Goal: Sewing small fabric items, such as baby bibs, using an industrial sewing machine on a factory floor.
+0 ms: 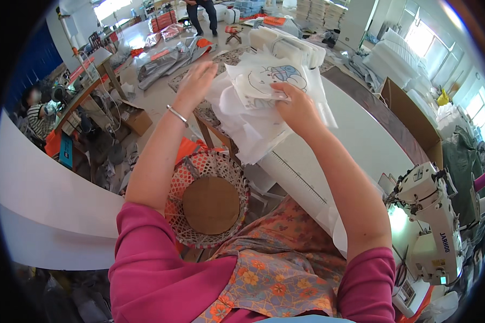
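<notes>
My right hand (297, 107) pinches the edge of a thin white sheet with a cartoon print (257, 81), thumb on top. More thin white sheets (245, 132) hang loosely beneath it over the table's corner; whether they are fabric or plastic I cannot tell. My left hand (198, 83), with a silver bangle on the wrist, is raised just left of the sheets. Its fingers are stretched out and nothing is in them. Behind the printed sheet lies a stack of folded white pieces (291, 47).
A white sewing machine (428, 215) stands at my right on the pale worktable (366, 116). A woven basket (180, 226) with a round brown disc sits below my hands. An open cardboard box (415, 121) is at the far right. One person sits at the left; another is at the back.
</notes>
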Demonstrator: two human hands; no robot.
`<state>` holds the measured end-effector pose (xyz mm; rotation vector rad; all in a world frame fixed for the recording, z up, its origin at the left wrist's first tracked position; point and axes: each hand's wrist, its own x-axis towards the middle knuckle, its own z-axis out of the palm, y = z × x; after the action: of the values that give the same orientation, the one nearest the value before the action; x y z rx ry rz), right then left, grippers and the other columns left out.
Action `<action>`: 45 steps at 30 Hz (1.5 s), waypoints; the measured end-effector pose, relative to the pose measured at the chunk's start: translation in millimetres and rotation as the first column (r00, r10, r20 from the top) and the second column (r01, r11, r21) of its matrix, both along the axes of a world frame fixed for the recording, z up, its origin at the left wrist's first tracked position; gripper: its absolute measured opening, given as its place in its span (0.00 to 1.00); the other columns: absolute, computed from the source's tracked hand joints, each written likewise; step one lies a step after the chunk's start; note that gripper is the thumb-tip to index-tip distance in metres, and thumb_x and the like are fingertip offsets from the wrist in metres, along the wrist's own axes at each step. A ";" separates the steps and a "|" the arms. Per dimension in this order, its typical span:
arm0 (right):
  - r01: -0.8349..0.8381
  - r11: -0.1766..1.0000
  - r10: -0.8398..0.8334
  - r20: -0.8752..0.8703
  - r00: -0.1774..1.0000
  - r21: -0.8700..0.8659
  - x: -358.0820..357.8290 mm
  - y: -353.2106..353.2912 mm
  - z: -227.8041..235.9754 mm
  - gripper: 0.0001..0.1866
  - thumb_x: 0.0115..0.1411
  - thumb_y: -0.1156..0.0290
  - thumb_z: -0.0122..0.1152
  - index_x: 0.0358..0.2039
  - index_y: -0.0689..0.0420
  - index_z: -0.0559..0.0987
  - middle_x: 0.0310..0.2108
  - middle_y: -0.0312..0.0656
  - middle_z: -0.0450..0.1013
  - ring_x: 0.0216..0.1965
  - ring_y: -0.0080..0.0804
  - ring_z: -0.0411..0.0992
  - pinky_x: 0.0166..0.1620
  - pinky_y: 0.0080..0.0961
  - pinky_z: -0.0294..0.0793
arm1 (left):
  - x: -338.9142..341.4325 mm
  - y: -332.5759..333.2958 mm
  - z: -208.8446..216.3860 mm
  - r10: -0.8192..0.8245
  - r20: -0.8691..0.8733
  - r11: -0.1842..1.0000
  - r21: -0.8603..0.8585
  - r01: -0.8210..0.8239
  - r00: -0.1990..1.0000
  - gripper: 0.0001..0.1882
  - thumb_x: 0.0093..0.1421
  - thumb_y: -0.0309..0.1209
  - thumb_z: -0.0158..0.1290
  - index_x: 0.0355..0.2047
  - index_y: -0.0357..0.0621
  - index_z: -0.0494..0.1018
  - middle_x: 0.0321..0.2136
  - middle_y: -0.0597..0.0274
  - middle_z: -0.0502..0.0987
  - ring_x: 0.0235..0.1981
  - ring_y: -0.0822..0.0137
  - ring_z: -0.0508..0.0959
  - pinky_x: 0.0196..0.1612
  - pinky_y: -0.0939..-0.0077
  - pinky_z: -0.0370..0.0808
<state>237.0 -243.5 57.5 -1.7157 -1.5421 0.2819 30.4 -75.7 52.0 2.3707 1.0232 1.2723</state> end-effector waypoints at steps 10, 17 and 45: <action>0.339 0.921 -0.362 0.102 0.926 0.191 61.6 -224.4 -19.1 0.19 0.56 0.83 0.50 0.50 0.61 0.75 0.52 0.44 0.73 0.56 0.34 0.68 0.60 0.28 0.62 | -4.1 -54.0 -20.2 -0.110 0.305 0.985 0.162 0.062 0.946 0.22 0.68 0.42 0.41 0.53 0.40 0.69 0.57 0.52 0.66 0.56 0.57 0.67 0.62 0.66 0.59; 0.779 0.620 -0.780 0.030 0.625 -0.095 66.7 -373.7 -116.5 0.16 0.61 0.74 0.53 0.49 0.63 0.75 0.49 0.47 0.74 0.52 0.37 0.70 0.57 0.29 0.65 | 53.3 -218.3 -54.0 -0.735 -0.185 0.510 0.484 0.711 0.653 0.17 0.59 0.27 0.49 0.49 0.39 0.72 0.52 0.46 0.71 0.51 0.47 0.72 0.60 0.53 0.62; 0.510 0.840 -0.543 0.258 0.799 0.187 50.9 -389.0 -159.4 0.23 0.44 0.76 0.59 0.46 0.54 0.78 0.53 0.43 0.71 0.55 0.42 0.68 0.57 0.39 0.64 | 300.2 -320.4 -126.7 -0.550 -0.564 0.717 0.061 0.695 0.616 0.16 0.59 0.40 0.52 0.39 0.40 0.76 0.44 0.54 0.76 0.49 0.54 0.73 0.55 0.63 0.68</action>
<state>287.9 -632.5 -101.9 -2.0872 -1.1775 -0.3651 330.6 -396.0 -74.7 2.9644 0.0039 0.5343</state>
